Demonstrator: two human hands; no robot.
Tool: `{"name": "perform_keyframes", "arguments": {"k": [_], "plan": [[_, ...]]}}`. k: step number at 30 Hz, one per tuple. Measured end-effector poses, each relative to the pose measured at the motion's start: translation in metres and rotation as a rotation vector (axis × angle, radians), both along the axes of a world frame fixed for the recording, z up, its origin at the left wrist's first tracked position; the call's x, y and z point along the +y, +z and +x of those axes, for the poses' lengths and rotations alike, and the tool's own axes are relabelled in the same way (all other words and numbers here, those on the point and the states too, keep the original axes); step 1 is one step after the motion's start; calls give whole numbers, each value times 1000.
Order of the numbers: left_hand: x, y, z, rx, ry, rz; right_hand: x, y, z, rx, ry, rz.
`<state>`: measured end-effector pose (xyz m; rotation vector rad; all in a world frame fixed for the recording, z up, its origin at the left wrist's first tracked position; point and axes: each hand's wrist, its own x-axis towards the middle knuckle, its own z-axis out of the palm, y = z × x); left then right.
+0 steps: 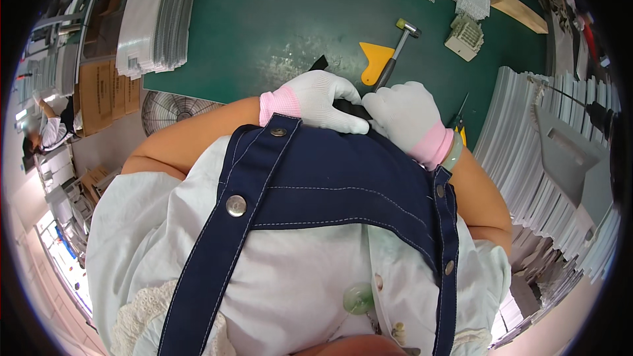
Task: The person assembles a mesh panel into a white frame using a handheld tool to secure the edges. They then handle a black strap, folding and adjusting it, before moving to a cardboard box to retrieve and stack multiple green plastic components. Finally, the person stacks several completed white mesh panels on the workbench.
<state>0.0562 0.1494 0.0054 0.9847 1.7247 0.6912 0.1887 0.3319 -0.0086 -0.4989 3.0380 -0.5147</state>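
Note:
White knit gloves with pink cuffs cover both hands, which meet at the near edge of the green table. My left hand is curled around a black strip-like piece, and a black end sticks up beyond the knuckles. Close against it, my right hand is closed with fingertips at the same piece. Much of that piece is hidden, so its exact kind does not show. Just beyond the right hand lie a yellow scraper and a small mallet. Yellow-handled snips lie beside the right wrist.
Stacked pale ribbed panels stand at the left, with another tall stack at the right under a grey plastic part. A cream block and a wooden bar lie at the far right. A floor fan and another person are left.

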Motion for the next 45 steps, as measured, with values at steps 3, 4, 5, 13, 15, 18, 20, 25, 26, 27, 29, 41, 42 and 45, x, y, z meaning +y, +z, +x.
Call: {"name": "perform_keyframes", "arguments": {"k": [3, 4, 5, 13, 15, 18, 20, 25, 26, 27, 29, 41, 42, 45], "plan": [[1, -1, 0, -7, -40, 82, 4, 6, -3, 17, 103, 49], [1, 0, 0, -26, -49, 111, 7, 6, -5, 31, 124, 66], [2, 0, -1, -74, -28, 70, 12, 5, -7, 43, 144, 82], [7, 0, -7, -254, 24, -129, 15, -9, -9, 71, 112, 96], [5, -5, -13, -253, 8, -147, 13, -12, -10, 38, 80, 102], [-14, -14, -26, -179, -58, -115, 25, -25, -8, 58, -26, 140], [-38, -12, -42, -158, -111, -150, 26, -31, -3, 43, -63, 126], [-84, -9, -47, -123, -183, -183, 12, -33, 0, -36, -134, 95], [-90, -10, -43, -35, -222, -131, 10, -32, -1, -57, -140, 88], [-95, -10, -41, 54, -260, -80, 8, -32, -3, -78, -146, 81], [-109, -7, -44, -11, -242, 32, 5, -30, -5, -148, -166, 44], [-87, 6, -78, 1169, -253, 216, 17, 18, -44, -846, 26, -867], [-83, 3, -81, 1213, -310, 204, 11, 18, -51, -817, -35, -882], [-75, 4, -85, 1267, -330, 205, -45, 15, -75, -735, -231, -926]]}}
